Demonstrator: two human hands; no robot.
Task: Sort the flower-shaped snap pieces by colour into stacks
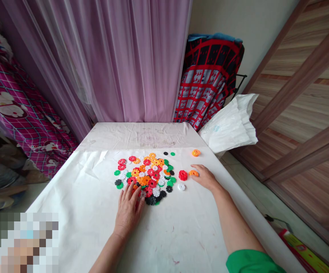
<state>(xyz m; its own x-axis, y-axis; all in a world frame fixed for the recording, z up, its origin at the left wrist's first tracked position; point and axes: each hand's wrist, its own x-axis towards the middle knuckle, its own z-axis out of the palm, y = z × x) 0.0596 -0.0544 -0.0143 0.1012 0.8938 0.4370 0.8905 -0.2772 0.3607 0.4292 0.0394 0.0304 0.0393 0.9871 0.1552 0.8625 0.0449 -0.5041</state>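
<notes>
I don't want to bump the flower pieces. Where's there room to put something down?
Bare white cloth lies left of the left hand, and between the left forearm and right forearm, on the near side of the flower pile. It's crowded in that pile and by the right hand, near orange pieces and red pieces.

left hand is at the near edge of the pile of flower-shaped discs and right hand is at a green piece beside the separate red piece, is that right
Not quite: the head view shows the right hand at an orange piece, beside the separate red piece. The left hand is at the near edge of the pile of flower-shaped discs, as you say.
</notes>
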